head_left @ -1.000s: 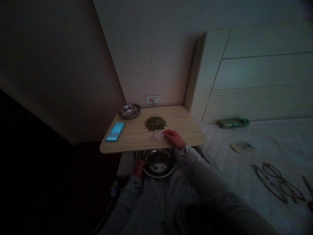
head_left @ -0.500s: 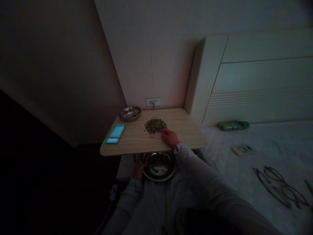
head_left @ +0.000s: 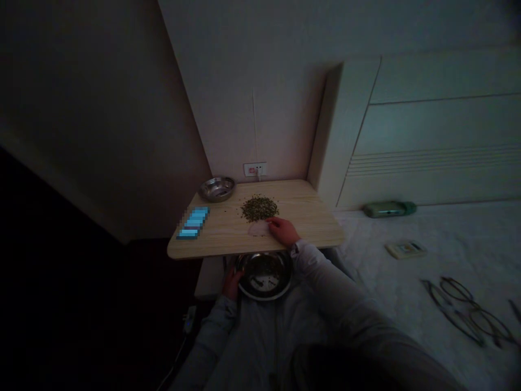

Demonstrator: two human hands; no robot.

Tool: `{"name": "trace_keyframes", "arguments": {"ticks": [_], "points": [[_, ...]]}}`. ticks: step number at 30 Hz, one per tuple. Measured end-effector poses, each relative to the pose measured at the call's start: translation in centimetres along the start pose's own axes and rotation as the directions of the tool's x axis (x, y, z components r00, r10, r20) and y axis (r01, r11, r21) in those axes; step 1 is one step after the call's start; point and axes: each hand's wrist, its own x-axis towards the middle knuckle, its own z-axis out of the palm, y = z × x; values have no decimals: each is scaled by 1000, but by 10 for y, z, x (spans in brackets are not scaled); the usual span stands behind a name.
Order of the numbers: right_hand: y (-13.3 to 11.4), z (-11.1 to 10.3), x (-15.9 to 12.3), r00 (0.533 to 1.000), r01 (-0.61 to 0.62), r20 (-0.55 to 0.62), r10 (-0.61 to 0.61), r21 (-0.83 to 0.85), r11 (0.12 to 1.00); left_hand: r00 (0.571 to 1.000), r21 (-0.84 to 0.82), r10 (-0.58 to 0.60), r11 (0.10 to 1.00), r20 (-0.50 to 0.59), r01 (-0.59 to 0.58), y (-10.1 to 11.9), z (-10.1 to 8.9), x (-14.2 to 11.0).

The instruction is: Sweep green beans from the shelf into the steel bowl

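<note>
My right hand (head_left: 284, 232) is closed on the edge of a thin, translucent whitish piece, perhaps a plastic scraper (head_left: 258, 228). It sits at the near side of a pile of small greenish-brown grains or seeds (head_left: 259, 208) on a light wooden table (head_left: 217, 233). Below the table's front edge, my left hand (head_left: 232, 283) grips the left rim of a wide metal bowl (head_left: 265, 297), which rests at my lap. Some dark bits lie inside that bowl. The thumb shows over the rim; the other fingers are hidden.
A smaller metal bowl (head_left: 217, 196) stands at the table's back left, with a lit, blurred phone (head_left: 194, 223) in front of it. A wall socket (head_left: 255, 169) is behind. On the bed at right lie a green bottle-like object (head_left: 388, 209), a pale box (head_left: 406, 249) and glasses (head_left: 468, 304).
My right hand has moved slightly left with the translucent piece, up to the pile's near edge. A few grains now lie around the piece. My left hand stays on the bowl.
</note>
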Motion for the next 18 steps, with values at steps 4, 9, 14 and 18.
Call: {"name": "trace_keyframes", "arguments": {"ticks": [4, 9, 14, 18], "points": [[-1, -1, -4, 1000, 6, 2, -6, -17, 1000, 1000, -17, -14, 1000, 8, 14, 6, 1, -3], [-2, 0, -9, 1000, 22, 15, -22, -12, 1000, 1000, -47, -4, 999, -10, 4, 4, 3, -3], [-1, 0, -12, 999, 22, 26, -21, -25, 999, 999, -64, -28, 997, 26, 29, 4, 1, -1], [0, 0, -13, 998, 51, 37, -50, -26, 998, 998, -72, -54, 996, 31, 56, 4, 0, 0]]}}
